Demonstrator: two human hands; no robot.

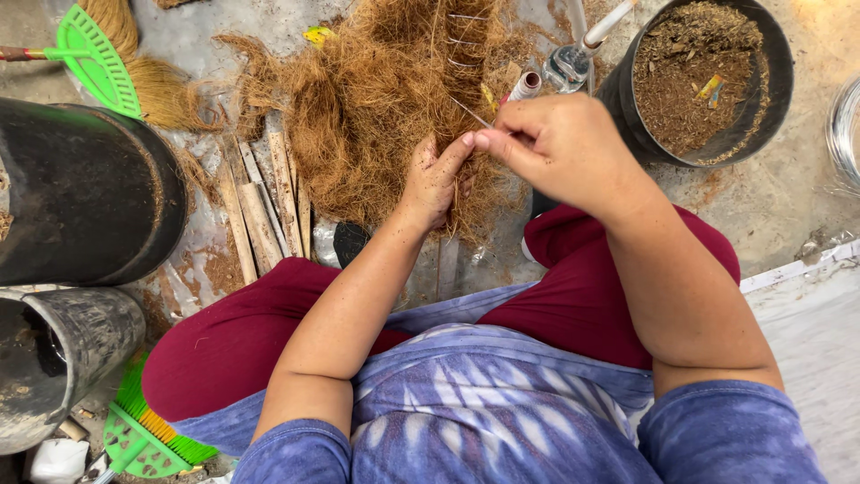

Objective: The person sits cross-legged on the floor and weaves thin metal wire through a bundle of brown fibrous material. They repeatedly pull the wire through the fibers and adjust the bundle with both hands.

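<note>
Coir bundle [448,116] lies upright, its long axis running away from the body; left hand [434,179] clasps its lower end, while just right, right hand [564,143] pinches a thin wire [470,112] beside it.

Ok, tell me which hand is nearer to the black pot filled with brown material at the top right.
Right. The right hand pinches a thin wire just left of the black pot. The left hand grips the coconut fibre bundle, farther left.
</note>
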